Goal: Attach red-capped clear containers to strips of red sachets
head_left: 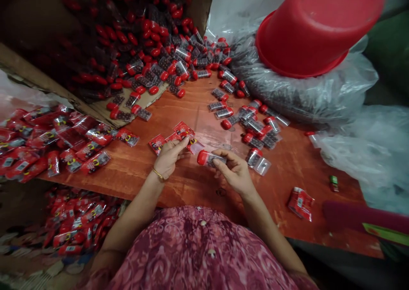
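Observation:
My right hand (234, 173) is closed round a small clear tube with a red cap (209, 158), held level just above the wooden table (191, 183). My left hand (171, 156) pinches a red printed plastic sleeve (191, 144) whose end points at the tube. More red sleeves (169, 139) lie flat on the table just behind my left hand. The two hands are a few centimetres apart near the table's middle.
A tipped cardboard box (128, 38) spills several red-capped tubes across the table's far side. Wrapped red packets (57, 141) pile at the left and below the table edge. An upturned red basin (316, 26) rests on a plastic bag of dark pellets (306, 94). One red packet (300, 202) lies at the right.

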A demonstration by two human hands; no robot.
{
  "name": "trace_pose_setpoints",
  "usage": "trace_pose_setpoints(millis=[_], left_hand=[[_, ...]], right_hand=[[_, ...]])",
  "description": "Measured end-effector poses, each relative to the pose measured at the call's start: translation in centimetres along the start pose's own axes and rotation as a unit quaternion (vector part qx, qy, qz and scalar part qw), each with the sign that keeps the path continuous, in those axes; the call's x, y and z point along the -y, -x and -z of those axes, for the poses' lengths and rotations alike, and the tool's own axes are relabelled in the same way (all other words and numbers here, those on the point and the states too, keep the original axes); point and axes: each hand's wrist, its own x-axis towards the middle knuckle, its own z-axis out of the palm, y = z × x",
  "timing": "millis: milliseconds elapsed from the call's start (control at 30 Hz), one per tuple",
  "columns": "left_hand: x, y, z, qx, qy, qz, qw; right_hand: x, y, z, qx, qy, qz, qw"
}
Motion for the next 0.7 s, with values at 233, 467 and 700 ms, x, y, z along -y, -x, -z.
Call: trace_pose_setpoints(millis=[233, 467, 700], left_hand=[[0.3, 0.0, -0.2, -0.002, -0.012, -0.019, 1.0], [0.3, 0.1, -0.1, -0.009, -0.029, -0.031, 0.999], [1.0, -0.1, 0.1, 0.004, -0.047, -0.064, 0.997]], right_hand=[[0.1, 0.1, 0.0, -0.021, -0.014, 0.0, 1.0], [-0.3, 0.4, 0.0, -0.032, -0.026, 0.004, 0.999], [-0.7, -0.1, -0.2, -0.023, -0.031, -0.012, 0.999]])
